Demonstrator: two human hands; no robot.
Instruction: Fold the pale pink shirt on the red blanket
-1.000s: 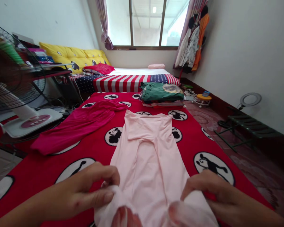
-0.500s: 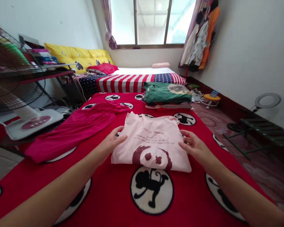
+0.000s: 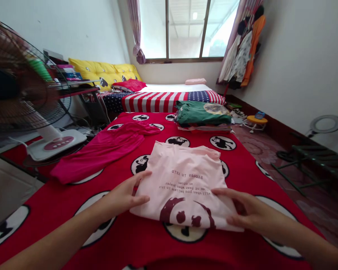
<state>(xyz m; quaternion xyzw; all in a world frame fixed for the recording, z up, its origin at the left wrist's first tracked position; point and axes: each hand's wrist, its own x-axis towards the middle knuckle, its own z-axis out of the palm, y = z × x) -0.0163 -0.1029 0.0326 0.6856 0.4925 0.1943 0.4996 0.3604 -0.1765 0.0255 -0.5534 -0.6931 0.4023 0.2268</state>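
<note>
A folded pale pink T-shirt (image 3: 183,180) with dark red print and upside-down text lies on a red blanket (image 3: 146,240) patterned with black monkey circles. My left hand (image 3: 124,195) rests flat at the shirt's left edge, thumb under the fold, fingers on top. My right hand (image 3: 249,213) lies over the near right corner, fingers pressing on the cloth. Both hands touch the shirt from the sides.
A magenta garment (image 3: 101,150) lies spread to the left. A stack of folded clothes topped by a green shirt (image 3: 202,114) sits at the far edge. An electric fan (image 3: 25,97) stands left; a striped mattress (image 3: 163,100) lies behind; clothes hang at the right wall.
One second ago I held the shirt's hem near me with the shirt laid out long. It has since been folded in half, print up, and my hands have slid toward its near corners.
</note>
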